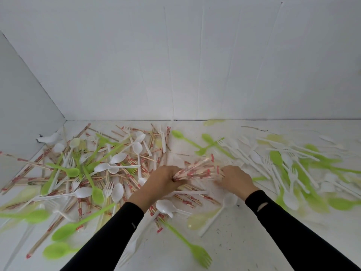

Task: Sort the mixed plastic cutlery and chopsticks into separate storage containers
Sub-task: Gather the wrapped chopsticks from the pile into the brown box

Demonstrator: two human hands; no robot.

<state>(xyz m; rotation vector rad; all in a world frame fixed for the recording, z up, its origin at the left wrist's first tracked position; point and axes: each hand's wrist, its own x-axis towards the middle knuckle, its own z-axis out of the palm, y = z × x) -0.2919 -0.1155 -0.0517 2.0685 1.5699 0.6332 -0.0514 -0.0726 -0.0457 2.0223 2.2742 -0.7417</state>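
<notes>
- Chopsticks (197, 170): pale wood, in clear wrappers with red print.
- Spoons (117, 157): white, some lime green.
- Forks (201, 253): lime green, others white.
- Sleeves (117, 227): black.
- Table (244, 241): white, with small dark specks.

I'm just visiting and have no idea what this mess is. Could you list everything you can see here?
Chopstick bundle: one, paper-wrapped with red print, held between both hands at centre.
Loose chopsticks: many, same red-printed wrappers, mostly in the left pile.
Green cutlery: many spoons and forks, lime green, scattered on both sides.
White cutlery: many spoons and forks, white, mixed throughout.
Pale yellow spoons: a few, translucent, one near centre front.
Table: one, white, speckled.
Walls: two, white, behind and left.
Sleeves: two, black.
Left hand: one, grips bundle's left end.
Right hand: one, holds bundle's right end.
</notes>
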